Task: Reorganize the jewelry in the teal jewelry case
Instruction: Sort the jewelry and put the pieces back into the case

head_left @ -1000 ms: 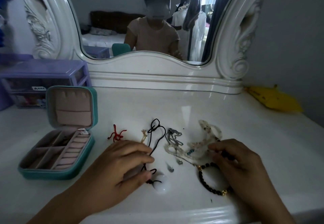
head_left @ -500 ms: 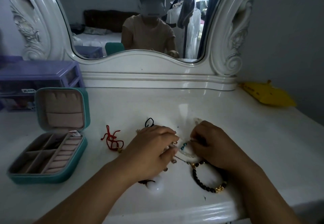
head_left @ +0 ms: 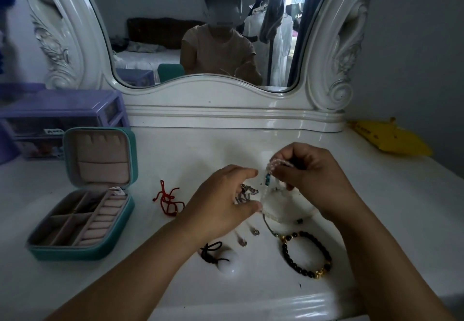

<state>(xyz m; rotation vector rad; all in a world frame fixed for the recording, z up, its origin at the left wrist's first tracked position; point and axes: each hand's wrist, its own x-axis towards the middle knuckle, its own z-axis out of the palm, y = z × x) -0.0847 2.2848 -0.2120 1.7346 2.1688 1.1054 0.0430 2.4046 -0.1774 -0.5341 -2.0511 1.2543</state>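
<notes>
The teal jewelry case (head_left: 82, 247) lies open at the left, its pink compartments bare. In the middle of the white vanity top my right hand (head_left: 308, 177) pinches a pale beaded strand (head_left: 266, 195) with a small teal bead and holds it lifted off the surface. My left hand (head_left: 223, 200) pinches the lower end of that strand, over a silver chain (head_left: 247, 192). A red cord (head_left: 169, 201) lies to the left of my hands. Nearer me lie a black bead bracelet (head_left: 306, 255) with gold beads, a white pendant (head_left: 229, 263) on black cord and two small earrings (head_left: 249, 237).
A white framed mirror (head_left: 213, 97) stands at the back of the vanity. A purple drawer unit (head_left: 62, 117) sits at the back left, behind the case. A yellow object (head_left: 391, 139) lies at the back right near the wall.
Both hands moved from the near jewelry into the pile's middle. My right hand has lifted the pale beaded strand upward, and my left hand has left the black cord for the strand's lower end.
</notes>
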